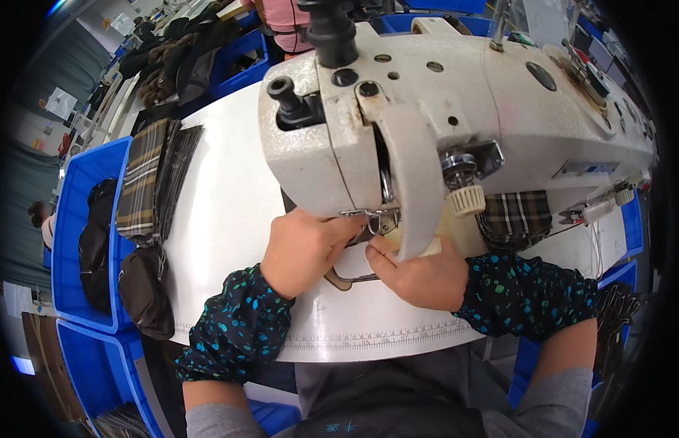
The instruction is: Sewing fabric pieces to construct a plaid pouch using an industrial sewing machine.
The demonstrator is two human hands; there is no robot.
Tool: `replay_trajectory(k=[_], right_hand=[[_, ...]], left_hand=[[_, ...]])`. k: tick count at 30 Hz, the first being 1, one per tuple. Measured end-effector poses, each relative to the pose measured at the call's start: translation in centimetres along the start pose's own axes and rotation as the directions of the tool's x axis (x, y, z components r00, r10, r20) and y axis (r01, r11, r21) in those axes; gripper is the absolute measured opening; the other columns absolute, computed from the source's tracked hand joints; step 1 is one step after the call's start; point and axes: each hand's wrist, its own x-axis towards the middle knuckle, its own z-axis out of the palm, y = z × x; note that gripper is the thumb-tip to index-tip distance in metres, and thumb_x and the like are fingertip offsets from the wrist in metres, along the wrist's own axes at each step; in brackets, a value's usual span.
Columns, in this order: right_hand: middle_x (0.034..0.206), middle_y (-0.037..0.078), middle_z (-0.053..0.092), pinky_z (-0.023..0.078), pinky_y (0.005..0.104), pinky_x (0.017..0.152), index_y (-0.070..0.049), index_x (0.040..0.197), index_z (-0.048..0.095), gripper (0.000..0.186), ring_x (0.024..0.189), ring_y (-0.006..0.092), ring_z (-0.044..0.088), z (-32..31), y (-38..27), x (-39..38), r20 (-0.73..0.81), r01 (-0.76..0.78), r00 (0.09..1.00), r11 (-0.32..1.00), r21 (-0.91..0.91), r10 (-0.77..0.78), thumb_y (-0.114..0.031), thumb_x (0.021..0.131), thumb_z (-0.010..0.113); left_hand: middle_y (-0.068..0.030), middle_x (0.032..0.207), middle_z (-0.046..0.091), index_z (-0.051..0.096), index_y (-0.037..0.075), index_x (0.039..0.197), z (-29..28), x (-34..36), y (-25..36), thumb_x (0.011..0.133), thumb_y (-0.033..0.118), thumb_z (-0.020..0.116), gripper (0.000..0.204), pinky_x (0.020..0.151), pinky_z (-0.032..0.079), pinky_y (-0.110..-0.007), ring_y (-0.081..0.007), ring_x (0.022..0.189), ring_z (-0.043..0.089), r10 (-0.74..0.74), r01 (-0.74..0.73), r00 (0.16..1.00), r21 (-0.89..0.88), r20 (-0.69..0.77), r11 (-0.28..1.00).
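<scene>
A white industrial sewing machine (332, 160) stands over the white table. My left hand (304, 248) is just left of the presser foot area (382, 221), its fingers drawn together at the needle. From the other side my right hand (427, 277) reaches in with thumb and forefinger pinched close below the foot. Both hands are closed, but whatever lies between the fingertips is too small and partly hidden to make out. A bent metal guide (346, 282) juts out on the table between the hands. Dark patterned sleeve covers are on both my forearms.
Stacked plaid fabric pieces (146, 182) lie at the table's left edge, above a dark brown cloth piece (146, 288). More plaid pieces (516, 219) sit beneath the machine arm. Blue bins (67, 241) flank the table. A ruler strip (376, 340) follows the front edge.
</scene>
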Motion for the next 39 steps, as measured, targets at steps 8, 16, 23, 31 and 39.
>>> replay_trajectory(k=[8,16,23,31,39], right_hand=[[0.056,0.001,0.053,0.044,0.0318,0.04,0.004,0.111,0.067,0.035,0.043,0.0174,0.054,-0.6,-0.2,0.0,0.065,-0.004,0.998,1.0,0.002,0.004,-0.008,0.078,0.064],[0.055,0.004,0.055,0.045,0.0376,0.042,-0.003,0.093,0.068,0.02,0.05,0.0214,0.061,-0.4,-0.4,0.1,0.018,-0.054,0.998,0.997,0.05,0.053,-0.012,0.076,0.066],[0.056,0.005,0.056,0.047,0.0378,0.044,-0.005,0.09,0.067,0.018,0.051,0.0224,0.061,-0.2,-0.4,0.0,0.02,-0.057,0.998,0.996,0.065,0.056,-0.013,0.075,0.066],[0.059,0.003,0.057,0.045,0.0334,0.042,-0.004,0.113,0.063,0.033,0.048,0.0199,0.06,-0.6,-0.5,0.9,0.001,-0.063,0.998,0.993,0.101,0.063,-0.014,0.082,0.06],[0.069,0.005,0.061,0.043,0.0321,0.039,-0.004,0.111,0.063,0.029,0.044,0.0188,0.057,1.1,-0.8,0.0,0.046,-0.076,0.997,0.985,0.157,0.07,-0.013,0.084,0.059]], left_hand=[[-0.0174,0.084,0.069,0.073,0.003,0.092,1.8,0.6,-3.3,0.079,0.001,0.068,0.013,0.066,0.054,-0.043,-0.0395,0.077,0.067,-0.173,0.147,0.935,-0.105,-0.311,0.984],[-0.0012,0.084,0.069,0.067,0.008,0.109,-0.8,-0.5,1.9,0.067,0.007,0.07,0.042,0.098,0.041,-0.046,-0.022,0.093,0.065,0.233,-0.216,0.971,0.224,-0.054,0.95],[-0.0028,0.079,0.067,0.068,0.008,0.105,-0.8,-0.6,0.9,0.066,0.006,0.07,0.039,0.095,0.042,-0.048,-0.026,0.091,0.065,0.108,-0.109,0.994,0.04,0.029,0.993],[-0.0004,0.099,0.062,0.075,0.018,0.11,-0.3,-1.3,0.8,0.069,0.009,0.074,0.042,0.076,0.043,-0.038,-0.024,0.091,0.062,0.237,-0.212,0.97,0.295,-0.049,0.932],[-0.0019,0.103,0.061,0.074,0.016,0.11,0.6,-1.3,1.7,0.069,0.008,0.072,0.042,0.085,0.042,-0.039,-0.0249,0.099,0.06,0.138,-0.135,0.99,0.162,-0.007,0.978]])
